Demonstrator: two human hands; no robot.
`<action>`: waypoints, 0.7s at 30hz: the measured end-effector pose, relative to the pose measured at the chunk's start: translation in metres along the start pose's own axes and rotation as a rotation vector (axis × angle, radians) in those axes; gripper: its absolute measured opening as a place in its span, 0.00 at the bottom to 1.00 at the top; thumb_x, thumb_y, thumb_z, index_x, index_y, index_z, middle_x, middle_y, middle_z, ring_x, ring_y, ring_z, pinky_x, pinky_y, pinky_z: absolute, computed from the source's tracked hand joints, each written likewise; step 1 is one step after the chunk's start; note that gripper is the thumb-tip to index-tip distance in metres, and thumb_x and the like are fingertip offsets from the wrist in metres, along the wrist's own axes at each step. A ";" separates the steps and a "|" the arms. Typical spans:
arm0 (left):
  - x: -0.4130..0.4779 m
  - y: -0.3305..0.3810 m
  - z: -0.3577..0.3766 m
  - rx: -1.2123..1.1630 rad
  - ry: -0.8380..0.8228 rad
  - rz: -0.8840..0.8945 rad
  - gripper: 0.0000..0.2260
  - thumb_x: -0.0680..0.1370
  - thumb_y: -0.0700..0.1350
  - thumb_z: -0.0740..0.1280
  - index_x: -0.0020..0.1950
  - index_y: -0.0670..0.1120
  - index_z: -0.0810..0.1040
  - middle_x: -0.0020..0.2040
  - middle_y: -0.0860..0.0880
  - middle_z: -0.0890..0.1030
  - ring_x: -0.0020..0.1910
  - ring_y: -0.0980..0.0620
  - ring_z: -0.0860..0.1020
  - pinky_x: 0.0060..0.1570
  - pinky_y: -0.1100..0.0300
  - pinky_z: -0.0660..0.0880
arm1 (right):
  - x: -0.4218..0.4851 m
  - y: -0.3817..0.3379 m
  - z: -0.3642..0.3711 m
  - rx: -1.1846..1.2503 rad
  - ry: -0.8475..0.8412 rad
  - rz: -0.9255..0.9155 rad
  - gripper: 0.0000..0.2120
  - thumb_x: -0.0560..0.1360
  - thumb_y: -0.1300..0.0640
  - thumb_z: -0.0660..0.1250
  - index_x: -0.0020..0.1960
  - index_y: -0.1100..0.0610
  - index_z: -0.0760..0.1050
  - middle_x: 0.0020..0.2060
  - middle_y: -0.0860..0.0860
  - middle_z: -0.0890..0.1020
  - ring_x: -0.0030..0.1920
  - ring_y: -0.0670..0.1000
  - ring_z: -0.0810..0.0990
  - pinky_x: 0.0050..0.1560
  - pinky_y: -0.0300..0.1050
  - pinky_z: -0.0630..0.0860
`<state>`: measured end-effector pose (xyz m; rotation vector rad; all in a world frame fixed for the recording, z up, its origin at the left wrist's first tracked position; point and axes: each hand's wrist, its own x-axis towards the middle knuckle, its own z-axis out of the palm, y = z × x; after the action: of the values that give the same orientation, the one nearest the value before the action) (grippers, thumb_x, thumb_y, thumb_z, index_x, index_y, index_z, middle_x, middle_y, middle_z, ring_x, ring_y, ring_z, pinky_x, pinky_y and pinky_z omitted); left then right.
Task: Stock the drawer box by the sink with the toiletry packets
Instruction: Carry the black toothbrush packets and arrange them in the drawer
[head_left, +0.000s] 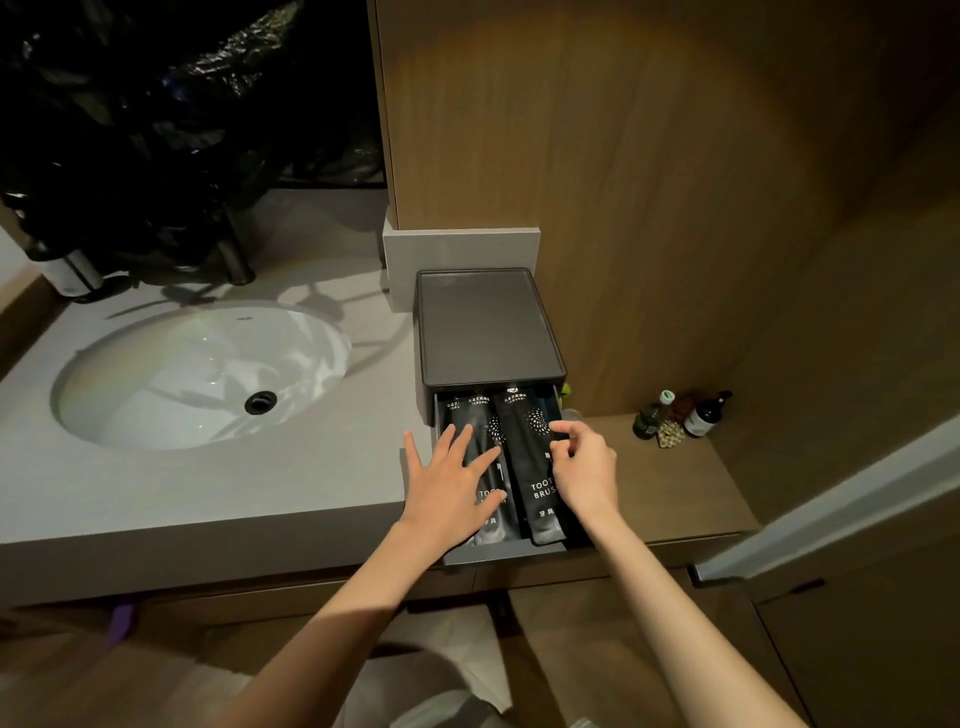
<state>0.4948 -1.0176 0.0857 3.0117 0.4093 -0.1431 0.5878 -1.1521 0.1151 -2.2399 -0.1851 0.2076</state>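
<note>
A dark grey drawer box (488, 327) stands on the counter right of the sink, its drawer (498, 553) pulled out toward me. Two black toothbrush packets lie lengthwise in the drawer: the left packet (480, 415) and the right packet (524, 441). My left hand (452, 483) lies flat with spread, straight fingers on the left packet. My right hand (584, 467) hovers over the drawer's right side, its curled fingers touching the right packet's edge. Whether it pinches the packet is unclear.
A white oval sink (202, 374) with a dark drain sits left in the grey countertop (208, 488). A tap (234, 254) and black plastic bag are behind it. Small bottles (680, 415) stand on the wooden ledge to the right. Wood panelling rises behind.
</note>
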 end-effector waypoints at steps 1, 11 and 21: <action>0.000 -0.001 0.000 -0.002 0.003 0.000 0.26 0.78 0.64 0.53 0.76 0.60 0.56 0.79 0.47 0.51 0.78 0.47 0.46 0.68 0.31 0.37 | 0.000 0.001 0.004 -0.003 0.004 -0.001 0.14 0.79 0.65 0.59 0.62 0.56 0.76 0.45 0.55 0.83 0.40 0.48 0.78 0.44 0.39 0.72; 0.001 -0.007 0.001 -0.068 0.002 0.016 0.27 0.77 0.64 0.55 0.75 0.59 0.58 0.79 0.50 0.51 0.78 0.49 0.45 0.70 0.32 0.39 | 0.000 0.007 0.029 -0.091 -0.004 -0.097 0.17 0.79 0.68 0.59 0.64 0.55 0.73 0.41 0.51 0.79 0.40 0.47 0.77 0.44 0.40 0.74; -0.001 -0.007 0.004 -0.044 0.042 0.021 0.30 0.74 0.69 0.55 0.74 0.58 0.60 0.79 0.49 0.52 0.78 0.49 0.45 0.70 0.32 0.39 | 0.004 0.012 0.016 -0.281 -0.387 -0.303 0.28 0.79 0.60 0.62 0.77 0.53 0.58 0.77 0.54 0.58 0.76 0.52 0.57 0.73 0.42 0.55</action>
<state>0.4918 -1.0115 0.0810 2.9790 0.3799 -0.0688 0.5888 -1.1470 0.0960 -2.3905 -0.7983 0.4725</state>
